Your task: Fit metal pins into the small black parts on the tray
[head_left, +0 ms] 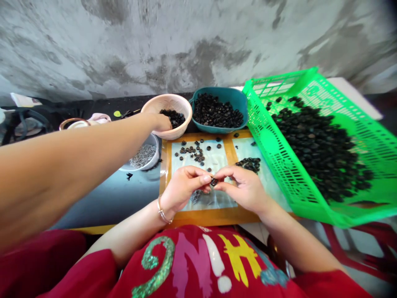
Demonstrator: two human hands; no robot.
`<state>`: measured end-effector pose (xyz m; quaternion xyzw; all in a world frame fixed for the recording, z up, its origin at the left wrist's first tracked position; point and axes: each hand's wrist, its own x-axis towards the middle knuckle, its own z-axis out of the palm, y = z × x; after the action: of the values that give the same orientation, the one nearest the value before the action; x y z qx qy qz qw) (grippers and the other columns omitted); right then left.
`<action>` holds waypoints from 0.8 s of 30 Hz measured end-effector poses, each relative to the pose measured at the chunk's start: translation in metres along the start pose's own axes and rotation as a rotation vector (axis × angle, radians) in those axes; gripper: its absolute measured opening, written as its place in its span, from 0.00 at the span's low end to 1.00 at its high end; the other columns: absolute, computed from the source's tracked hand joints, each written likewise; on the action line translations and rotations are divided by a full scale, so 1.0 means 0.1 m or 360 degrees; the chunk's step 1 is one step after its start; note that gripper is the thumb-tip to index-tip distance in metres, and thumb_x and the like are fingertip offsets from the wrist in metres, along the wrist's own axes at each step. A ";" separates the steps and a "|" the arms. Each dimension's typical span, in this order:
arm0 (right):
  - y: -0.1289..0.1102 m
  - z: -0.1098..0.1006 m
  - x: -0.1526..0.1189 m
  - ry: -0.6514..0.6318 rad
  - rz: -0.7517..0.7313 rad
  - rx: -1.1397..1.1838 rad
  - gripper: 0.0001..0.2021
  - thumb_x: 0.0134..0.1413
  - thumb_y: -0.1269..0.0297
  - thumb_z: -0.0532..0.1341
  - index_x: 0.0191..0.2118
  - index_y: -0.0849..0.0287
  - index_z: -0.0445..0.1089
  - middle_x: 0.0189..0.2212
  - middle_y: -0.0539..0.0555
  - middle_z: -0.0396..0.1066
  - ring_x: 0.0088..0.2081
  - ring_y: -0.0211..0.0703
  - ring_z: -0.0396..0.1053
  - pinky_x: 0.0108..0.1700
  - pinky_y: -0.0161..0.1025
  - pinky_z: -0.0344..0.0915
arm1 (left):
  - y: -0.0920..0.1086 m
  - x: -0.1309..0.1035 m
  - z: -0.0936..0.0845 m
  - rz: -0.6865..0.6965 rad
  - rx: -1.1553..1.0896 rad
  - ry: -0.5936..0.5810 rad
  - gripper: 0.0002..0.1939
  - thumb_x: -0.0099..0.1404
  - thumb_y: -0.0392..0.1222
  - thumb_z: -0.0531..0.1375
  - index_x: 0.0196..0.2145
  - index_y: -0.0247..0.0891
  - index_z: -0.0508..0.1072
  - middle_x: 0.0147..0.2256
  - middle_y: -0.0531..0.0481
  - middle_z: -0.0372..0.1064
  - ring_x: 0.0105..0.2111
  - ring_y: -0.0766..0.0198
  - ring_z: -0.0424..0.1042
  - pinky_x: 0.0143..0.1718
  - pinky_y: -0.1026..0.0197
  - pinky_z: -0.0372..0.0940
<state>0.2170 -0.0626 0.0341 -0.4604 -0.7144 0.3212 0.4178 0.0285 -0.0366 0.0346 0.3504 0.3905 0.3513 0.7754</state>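
My left hand (186, 186), with a bracelet at its wrist, pinches a small black part (214, 181) between thumb and fingers. From the right, the fingertips of my right hand (243, 186) close on the same part. Both hands are over a pale mat (217, 159) edged with brown tape. Small dark round pieces (190, 150) are scattered on the mat beyond my hands. Below my left fingers is a small pile of thin silvery pins (196, 196). A heap of black pieces (249, 164) rests beyond my right hand.
Another person's arm (77, 161) crosses from the left into a pink bowl (186, 105) of black pieces. A white bowl (157, 151) holds silvery pins. Beside stands a teal basin (245, 99) of black parts. A green basket (279, 165) with dark pieces fills the right.
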 end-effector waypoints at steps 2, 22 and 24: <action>0.01 0.01 -0.01 0.0027 -0.0040 0.0031 0.05 0.57 0.60 0.66 0.38 0.54 0.74 0.34 0.51 0.78 0.35 0.42 0.76 0.41 0.39 0.72 | 0.00 0.00 0.00 0.0047 -0.0059 -0.0001 0.13 0.46 0.44 0.75 0.26 0.33 0.80 0.24 0.49 0.75 0.22 0.69 0.70 0.27 0.66 0.66; 0.09 0.10 -0.11 0.0060 -0.0027 0.0435 0.08 0.56 0.65 0.68 0.41 0.54 0.71 0.35 0.49 0.74 0.36 0.39 0.73 0.40 0.36 0.69 | 0.02 -0.03 0.02 0.0043 -0.0092 -0.0129 0.13 0.45 0.43 0.75 0.26 0.32 0.80 0.25 0.50 0.73 0.22 0.71 0.68 0.26 0.67 0.64; 0.08 0.09 -0.10 0.0029 -0.0043 0.0411 0.11 0.57 0.64 0.67 0.45 0.53 0.71 0.37 0.50 0.74 0.37 0.39 0.72 0.41 0.36 0.69 | 0.01 -0.03 0.02 0.0032 -0.0102 -0.0136 0.13 0.45 0.43 0.75 0.26 0.32 0.80 0.25 0.50 0.74 0.21 0.71 0.69 0.25 0.68 0.63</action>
<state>0.2146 -0.0694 0.0200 -0.3961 -0.6694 0.4005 0.4844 0.0284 -0.0385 0.0371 0.3441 0.3421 0.3559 0.7987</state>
